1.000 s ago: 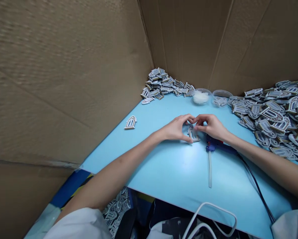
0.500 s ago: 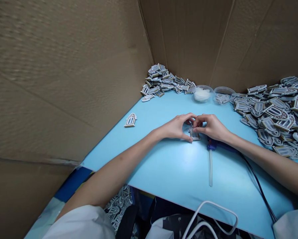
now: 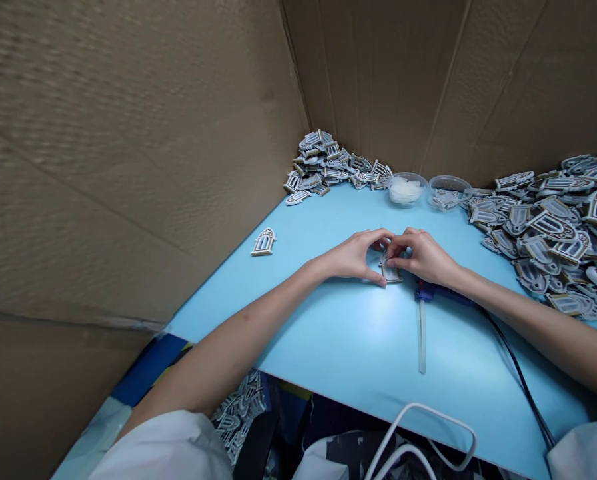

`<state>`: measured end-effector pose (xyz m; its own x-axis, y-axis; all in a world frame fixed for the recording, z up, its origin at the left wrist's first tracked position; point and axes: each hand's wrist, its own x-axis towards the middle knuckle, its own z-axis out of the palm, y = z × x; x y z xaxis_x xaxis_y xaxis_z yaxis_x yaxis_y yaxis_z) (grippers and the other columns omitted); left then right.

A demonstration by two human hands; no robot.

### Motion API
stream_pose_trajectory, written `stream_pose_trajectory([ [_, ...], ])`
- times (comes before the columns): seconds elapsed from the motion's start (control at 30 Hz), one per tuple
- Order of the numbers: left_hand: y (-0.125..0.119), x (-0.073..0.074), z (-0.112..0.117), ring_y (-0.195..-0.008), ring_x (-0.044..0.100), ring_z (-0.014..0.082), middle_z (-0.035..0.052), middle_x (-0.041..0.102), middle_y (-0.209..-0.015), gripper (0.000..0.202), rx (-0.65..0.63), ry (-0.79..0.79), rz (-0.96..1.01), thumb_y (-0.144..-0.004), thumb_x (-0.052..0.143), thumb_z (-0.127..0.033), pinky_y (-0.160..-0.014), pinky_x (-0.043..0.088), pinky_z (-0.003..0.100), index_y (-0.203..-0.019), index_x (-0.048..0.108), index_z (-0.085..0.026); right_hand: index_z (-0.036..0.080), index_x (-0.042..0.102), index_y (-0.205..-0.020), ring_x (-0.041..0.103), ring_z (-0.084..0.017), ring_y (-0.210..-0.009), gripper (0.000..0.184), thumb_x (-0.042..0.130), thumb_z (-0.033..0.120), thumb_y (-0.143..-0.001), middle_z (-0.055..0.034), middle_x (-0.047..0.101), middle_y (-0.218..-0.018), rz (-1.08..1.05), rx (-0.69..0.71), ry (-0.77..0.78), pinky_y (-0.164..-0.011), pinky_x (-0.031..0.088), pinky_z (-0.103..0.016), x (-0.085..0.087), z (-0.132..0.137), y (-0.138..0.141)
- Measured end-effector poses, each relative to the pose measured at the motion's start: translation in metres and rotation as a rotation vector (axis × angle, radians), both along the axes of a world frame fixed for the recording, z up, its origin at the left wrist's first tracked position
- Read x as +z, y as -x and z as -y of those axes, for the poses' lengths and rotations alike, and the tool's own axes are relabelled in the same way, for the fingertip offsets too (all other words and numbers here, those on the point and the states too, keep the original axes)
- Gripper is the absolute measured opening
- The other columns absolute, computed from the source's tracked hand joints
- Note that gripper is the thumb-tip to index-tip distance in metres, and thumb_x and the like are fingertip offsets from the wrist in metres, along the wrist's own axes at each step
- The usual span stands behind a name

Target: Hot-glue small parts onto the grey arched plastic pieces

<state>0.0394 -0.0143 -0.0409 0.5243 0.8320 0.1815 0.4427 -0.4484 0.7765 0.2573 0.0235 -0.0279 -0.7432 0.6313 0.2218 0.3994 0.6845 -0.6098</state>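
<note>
A small arched window-shaped piece (image 3: 392,274) lies on the blue table between my hands. My left hand (image 3: 354,257) curves round its left side, with the thumb at the lower edge and the fingers near the top, steadying it. Over the piece, my right hand (image 3: 423,257) has thumb and fingertips pinched together, pressing at its upper part; anything between those fingertips is hidden. Just below the right wrist rests a purple glue gun (image 3: 425,291), partly covered by the forearm, and a translucent glue stick (image 3: 422,340) extends from it.
A single window piece (image 3: 263,242) lies at the left. Piles of such pieces stand at the back (image 3: 323,160) and right (image 3: 553,230). Two clear tubs (image 3: 407,190) sit by the cardboard wall (image 3: 378,80). A black cable (image 3: 516,373) crosses the right side.
My hands keep almost the same pose over the window piece. The right fingers have shifted very slightly, and the view has moved a little.
</note>
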Motion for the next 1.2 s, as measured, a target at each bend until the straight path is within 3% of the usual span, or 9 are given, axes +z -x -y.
stream_pose_trajectory([
  [0.27,0.001,-0.001,0.0,-0.118,0.066,0.0263,0.0088,0.071,-0.125,0.08,0.006,0.006,-0.001,-0.059,0.098,-0.037,-0.104,0.051,0.039,-0.129,0.062,-0.021,0.021,0.072,-0.081,0.062,-0.026,-0.092,0.01,0.081,0.018,-0.083,-0.0036,0.076,-0.079,0.057,0.001,-0.032,-0.086,0.038,-0.035,-0.002,0.0,-0.001],
  [0.37,0.001,-0.003,0.0,-0.119,0.066,0.0266,0.0107,0.069,-0.129,0.093,0.019,0.019,0.0,-0.06,0.098,-0.036,-0.105,0.051,0.04,-0.141,0.056,-0.021,0.02,0.07,-0.085,0.06,-0.027,-0.097,0.009,0.079,0.018,-0.084,-0.0063,0.076,-0.094,0.12,0.009,-0.112,-0.087,0.037,-0.037,-0.004,0.004,0.002],
  [0.53,0.002,-0.003,0.0,-0.12,0.064,0.0266,0.0127,0.067,-0.132,0.109,0.011,0.033,0.001,-0.06,0.098,-0.038,-0.108,0.049,0.042,-0.154,0.045,-0.021,0.021,0.066,-0.109,0.059,-0.031,-0.107,0.024,0.077,0.024,-0.087,-0.0121,0.069,-0.118,0.226,-0.051,-0.328,-0.087,0.039,-0.039,0.021,0.015,-0.005],
  [0.63,0.006,0.0,-0.001,-0.124,0.061,0.0274,0.0114,0.066,-0.134,0.099,-0.042,0.032,-0.041,-0.066,0.093,-0.04,-0.112,0.047,0.045,-0.154,0.049,-0.025,0.021,0.067,-0.111,0.062,-0.035,-0.103,0.031,0.077,0.041,-0.089,-0.0142,0.07,-0.11,0.418,-0.115,-0.525,-0.083,0.039,-0.041,0.041,0.022,-0.031],
  [0.7,0.009,0.003,-0.001,-0.126,0.06,0.0276,0.0093,0.066,-0.135,0.077,-0.1,0.009,-0.081,-0.073,0.085,-0.034,-0.115,0.045,0.046,-0.146,0.06,-0.027,0.021,0.068,-0.097,0.065,-0.034,-0.088,0.035,0.078,0.053,-0.085,-0.0144,0.071,-0.095,0.604,-0.172,-0.564,-0.074,0.038,-0.041,0.044,0.029,-0.053],
  [0.8,0.01,0.004,-0.002,-0.125,0.061,0.027,0.0074,0.067,-0.13,0.044,-0.14,-0.047,-0.115,-0.08,0.073,-0.024,-0.116,0.044,0.047,-0.123,0.076,-0.028,0.022,0.067,-0.091,0.066,-0.03,-0.07,0.036,0.078,0.055,-0.084,-0.0118,0.071,-0.083,0.808,-0.15,-0.439,-0.065,0.036,-0.039,0.034,0.042,-0.077],
  [0.93,0.007,0.002,-0.001,-0.122,0.062,0.0256,0.0089,0.067,-0.124,0.028,-0.109,-0.073,-0.129,-0.086,0.07,-0.026,-0.116,0.044,0.045,-0.112,0.08,-0.025,0.02,0.062,-0.099,0.066,-0.027,-0.064,0.023,0.062,0.042,-0.098,-0.0101,0.072,-0.082,0.798,-0.108,-0.304,-0.062,0.036,-0.038,0.015,0.058,-0.082],
  [1.03,0.004,0.0,0.0,-0.121,0.062,0.0254,0.01,0.067,-0.124,0.021,-0.086,-0.078,-0.111,-0.086,0.072,-0.028,-0.114,0.045,0.044,-0.105,0.08,-0.022,0.021,0.058,-0.093,0.061,-0.025,-0.059,0.023,0.049,0.04,-0.101,-0.0079,0.068,-0.073,0.567,-0.156,-0.193,-0.061,0.037,-0.037,0.005,0.056,-0.082],
  [1.2,0.0,-0.001,0.0,-0.11,0.065,0.0234,0.0097,0.072,-0.114,0.02,-0.041,-0.069,-0.086,-0.086,0.077,-0.032,-0.104,0.049,0.039,-0.101,0.076,-0.019,0.022,0.06,-0.093,0.059,-0.022,-0.062,0.034,0.042,0.05,-0.099,-0.0044,0.065,-0.069,-0.132,-0.143,0.417,-0.059,0.045,-0.035,-0.012,0.036,-0.09],
])
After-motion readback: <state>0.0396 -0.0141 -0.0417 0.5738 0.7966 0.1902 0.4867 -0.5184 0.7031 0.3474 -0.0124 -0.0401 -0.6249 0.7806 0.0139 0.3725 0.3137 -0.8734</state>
